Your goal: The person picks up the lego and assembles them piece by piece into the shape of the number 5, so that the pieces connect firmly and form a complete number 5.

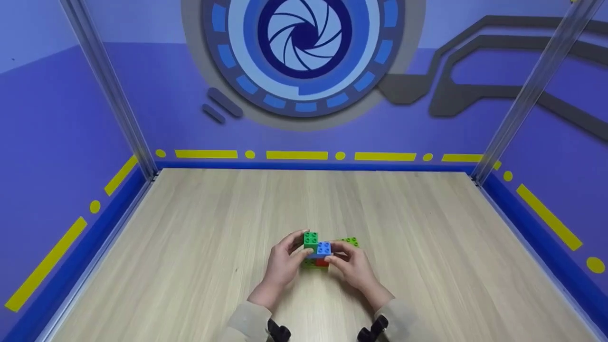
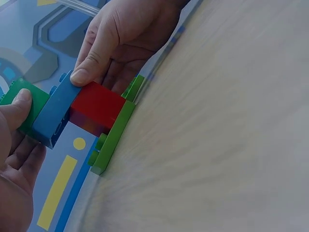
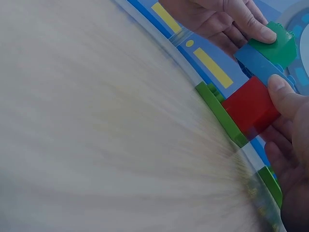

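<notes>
My left hand [image 1: 283,261] holds the green brick [image 1: 310,239] from the left, thumb on its near face. That brick sits on one end of a longer blue brick [image 2: 55,108], whose other studs show. My right hand [image 1: 355,268] pinches the blue brick's right end, thumb on its near side. Beneath that end stands a red brick [image 3: 251,105], touching the blue one; whether they are fully pressed together I cannot tell. The red brick rests on a flat lime-green plate [image 2: 115,140] on the table, with studs showing beside it.
A second lime-green plate [image 1: 350,241] lies on the wooden table [image 1: 213,228] just behind my right hand, partly hidden by it. Blue-purple walls [image 1: 142,95] with yellow marks stand behind the table and at both sides.
</notes>
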The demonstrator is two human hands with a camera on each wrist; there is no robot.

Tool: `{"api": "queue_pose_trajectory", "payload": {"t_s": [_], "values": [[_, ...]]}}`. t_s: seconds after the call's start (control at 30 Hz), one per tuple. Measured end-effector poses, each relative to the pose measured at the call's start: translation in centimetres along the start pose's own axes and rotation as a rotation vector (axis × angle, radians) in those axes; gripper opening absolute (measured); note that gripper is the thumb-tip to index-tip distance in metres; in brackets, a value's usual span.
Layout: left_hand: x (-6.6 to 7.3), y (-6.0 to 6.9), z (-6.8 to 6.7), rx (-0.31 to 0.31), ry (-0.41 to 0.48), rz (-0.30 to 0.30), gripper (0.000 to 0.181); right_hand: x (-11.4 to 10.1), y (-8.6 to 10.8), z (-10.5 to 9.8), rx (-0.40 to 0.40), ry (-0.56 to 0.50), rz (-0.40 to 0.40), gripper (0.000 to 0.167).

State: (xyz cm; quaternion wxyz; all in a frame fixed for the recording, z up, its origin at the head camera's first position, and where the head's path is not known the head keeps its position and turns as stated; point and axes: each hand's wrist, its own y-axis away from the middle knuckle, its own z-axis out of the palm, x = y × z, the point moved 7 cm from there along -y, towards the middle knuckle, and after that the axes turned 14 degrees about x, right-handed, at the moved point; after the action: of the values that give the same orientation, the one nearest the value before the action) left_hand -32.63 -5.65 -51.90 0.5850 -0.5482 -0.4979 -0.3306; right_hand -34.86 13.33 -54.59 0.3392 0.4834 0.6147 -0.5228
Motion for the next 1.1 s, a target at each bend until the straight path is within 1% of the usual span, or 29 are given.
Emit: {"api": "queue_pose_trajectory", "payload": {"t_s": [0.13, 0.37, 0.47, 0.6, 0.83, 1.1], "values": [[-0.06, -0.02, -0.11, 0.0, -0.005, 0.0, 0.046, 0.18, 0.08, 0.09, -0.001, 0.013, 0.003, 0.034], [-0.25, -0.1, -0.11, 0.0, 0.008, -0.026, 0.046, -0.02, 0.18, 0.02, -0.002, 0.023, 0.005, 0.035], [-0.24, -0.15, -0.02, -0.005, 0.012, -0.021, 0.046, -0.08, 0.14, -0.03, 0.002, 0.034, 0.007, 0.034], [-0.23, -0.08, -0.05, -0.005, 0.01, 0.0, 0.045, -0.16, 0.09, -0.03, 0.0, 0.044, 0.003, 0.034], [-0.39, 0.14, 0.05, -0.02, 0.032, -0.019, 0.046, -0.06, 0.07, -0.03, 0.003, 0.017, 0.008, 0.034], [-0.37, 0.09, 0.09, -0.011, 0.043, -0.03, 0.048, 0.13, 0.03, 0.03, 0.002, 0.005, 0.016, 0.034]]}}
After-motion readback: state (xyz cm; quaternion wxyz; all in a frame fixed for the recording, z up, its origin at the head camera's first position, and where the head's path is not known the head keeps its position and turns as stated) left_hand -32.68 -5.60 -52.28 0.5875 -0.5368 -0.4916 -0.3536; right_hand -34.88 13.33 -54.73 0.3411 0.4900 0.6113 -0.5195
